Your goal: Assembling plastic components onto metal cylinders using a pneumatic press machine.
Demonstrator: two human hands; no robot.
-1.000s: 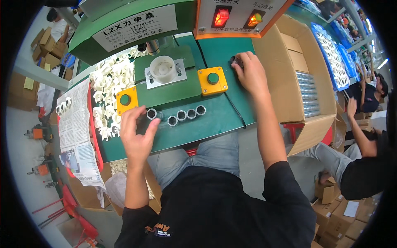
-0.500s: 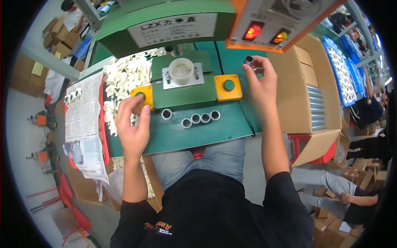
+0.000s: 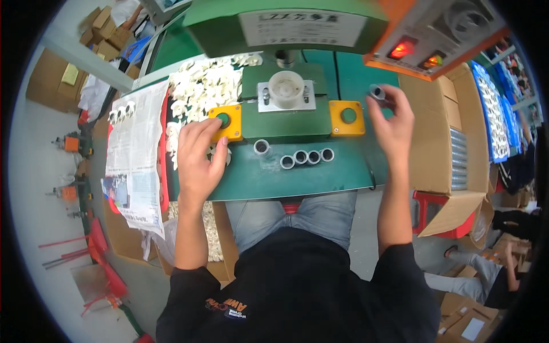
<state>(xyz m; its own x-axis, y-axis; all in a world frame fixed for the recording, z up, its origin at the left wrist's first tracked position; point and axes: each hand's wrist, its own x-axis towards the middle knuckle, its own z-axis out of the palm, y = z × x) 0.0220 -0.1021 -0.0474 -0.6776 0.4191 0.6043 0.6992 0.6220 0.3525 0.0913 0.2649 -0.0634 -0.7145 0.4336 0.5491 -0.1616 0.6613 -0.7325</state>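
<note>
My right hand is raised over the right side of the green bench, pinching a short metal sleeve with a dark bore between thumb and fingertips. At the left yellow button box, my left hand has its fingers apart, with the fingertips by the green button and nothing held. Between the hands stands a green press, with a round translucent cup fixed on its metal plate. In front of the press base, one grey sleeve stands apart from a short row of several similar sleeves.
White curved plastic parts lie heaped left of the press. Farther left is a red-edged tray covered with newspaper. On the right stand an open cardboard box with stacked silver parts and an orange control box with lit switches.
The whole view has shifted, so the bench and press appear farther right and slightly higher. My right hand still holds the sleeve; my left hand stays by the left button.
</note>
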